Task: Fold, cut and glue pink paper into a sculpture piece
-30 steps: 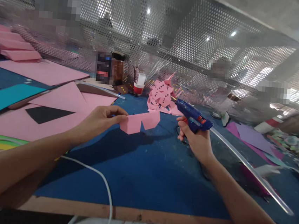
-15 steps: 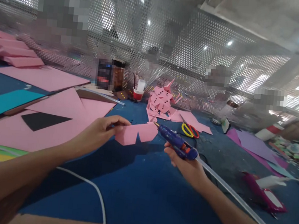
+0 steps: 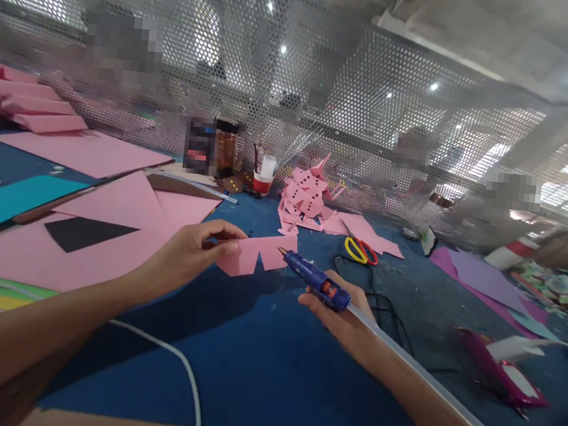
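Observation:
Between thumb and fingers, my left hand [image 3: 205, 249] pinches the left end of a notched pink paper piece [image 3: 242, 256], held up above the blue table. My right hand [image 3: 342, 312] is wrapped round a blue hot glue gun [image 3: 315, 279] with a long clear glue stick [image 3: 429, 378] running out of its back. The gun's metal tip is at the right part of the pink paper, near its upper edge; whether it touches cannot be told. Behind them stands a spiky pink paper model [image 3: 309, 192] with black dots.
Yellow-and-red scissors [image 3: 361, 250] lie beyond the glue gun, with a black cord [image 3: 380, 303] nearby. Large pink sheets [image 3: 102, 269] and a teal sheet [image 3: 18, 201] cover the left. Purple sheets [image 3: 483, 279] and a magenta pouch [image 3: 505, 368] lie right. A white cable [image 3: 175, 350] crosses in front.
My right hand has moved the glue gun left, so its tip has shifted from the pink paper's right corner inward along the piece. My left hand keeps its pinch almost in place.

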`<state>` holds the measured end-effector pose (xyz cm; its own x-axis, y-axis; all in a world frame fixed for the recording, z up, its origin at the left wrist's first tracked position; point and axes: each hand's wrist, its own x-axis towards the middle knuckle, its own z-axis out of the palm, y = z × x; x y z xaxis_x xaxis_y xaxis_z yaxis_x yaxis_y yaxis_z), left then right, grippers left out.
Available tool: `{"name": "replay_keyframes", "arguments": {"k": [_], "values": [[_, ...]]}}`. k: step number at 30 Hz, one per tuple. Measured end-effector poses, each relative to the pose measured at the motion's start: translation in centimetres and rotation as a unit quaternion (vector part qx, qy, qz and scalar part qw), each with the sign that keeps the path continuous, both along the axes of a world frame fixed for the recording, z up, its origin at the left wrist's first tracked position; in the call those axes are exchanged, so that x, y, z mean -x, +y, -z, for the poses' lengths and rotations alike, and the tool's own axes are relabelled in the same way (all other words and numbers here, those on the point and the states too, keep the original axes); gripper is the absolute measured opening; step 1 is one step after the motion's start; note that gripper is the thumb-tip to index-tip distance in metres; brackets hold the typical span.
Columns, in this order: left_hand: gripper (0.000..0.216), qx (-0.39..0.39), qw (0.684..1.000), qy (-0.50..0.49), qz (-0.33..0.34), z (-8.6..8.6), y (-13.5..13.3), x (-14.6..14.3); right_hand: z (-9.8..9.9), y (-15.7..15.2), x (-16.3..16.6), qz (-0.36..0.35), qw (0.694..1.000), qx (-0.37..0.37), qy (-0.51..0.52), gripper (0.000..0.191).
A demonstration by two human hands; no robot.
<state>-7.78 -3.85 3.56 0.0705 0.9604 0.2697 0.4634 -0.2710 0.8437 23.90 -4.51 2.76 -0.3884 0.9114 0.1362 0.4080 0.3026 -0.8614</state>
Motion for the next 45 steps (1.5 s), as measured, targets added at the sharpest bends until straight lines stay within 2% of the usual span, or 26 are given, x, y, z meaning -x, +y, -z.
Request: {"name": "replay_keyframes", "arguments": {"k": [14,36,45], "values": [[0.038,-0.003,0.999,-0.008,0.033,0.1,-0.1,-0.1,-0.8,-0.2,0.5,-0.006,0.999,-0.029,-0.024,0.037],[0.038,-0.005,0.999,0.009,0.035,-0.4,-0.5,-0.3,-1.1,-0.3,0.6,0.008,0.998,-0.038,-0.056,0.041],[0.035,-0.009,0.999,0.008,0.038,-0.1,-0.3,-0.1,-1.1,-0.2,0.6,0.017,0.997,-0.034,-0.062,0.044]]}}
